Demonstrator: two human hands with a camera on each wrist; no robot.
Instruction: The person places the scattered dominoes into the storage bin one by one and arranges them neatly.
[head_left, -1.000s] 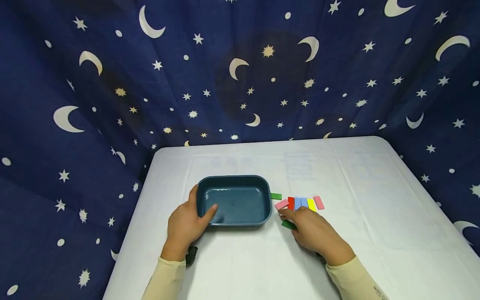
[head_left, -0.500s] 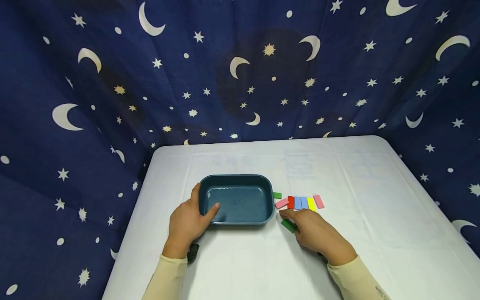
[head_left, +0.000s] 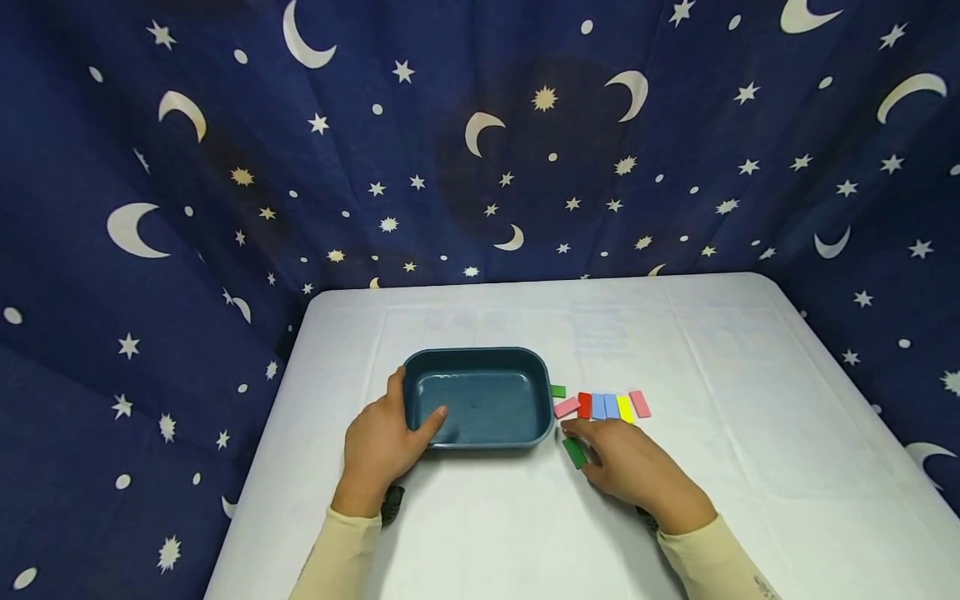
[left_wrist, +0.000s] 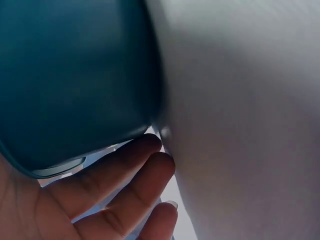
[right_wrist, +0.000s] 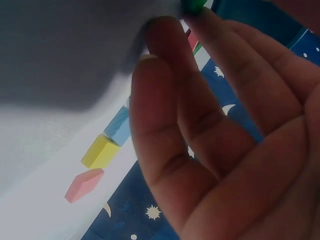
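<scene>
A rounded teal tray [head_left: 480, 398] sits upright, the nearer green block [head_left: 574, 453] slanted beside its right corner

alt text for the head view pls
Person's left hand holds a teal tray while the right hand pinches a green block beside it. More colored blocks lie nearby on a white table, before a starry blue curtain.

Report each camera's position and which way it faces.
Head: on the head, facing forward and down at the table; left hand, right hand and sleeves show.
Left wrist: on that wrist, facing the teal bin; left fingers show.
Right wrist: on that wrist, facing the right fingers, yellow block beyond.
Head and left wrist share the teal bin.
</scene>
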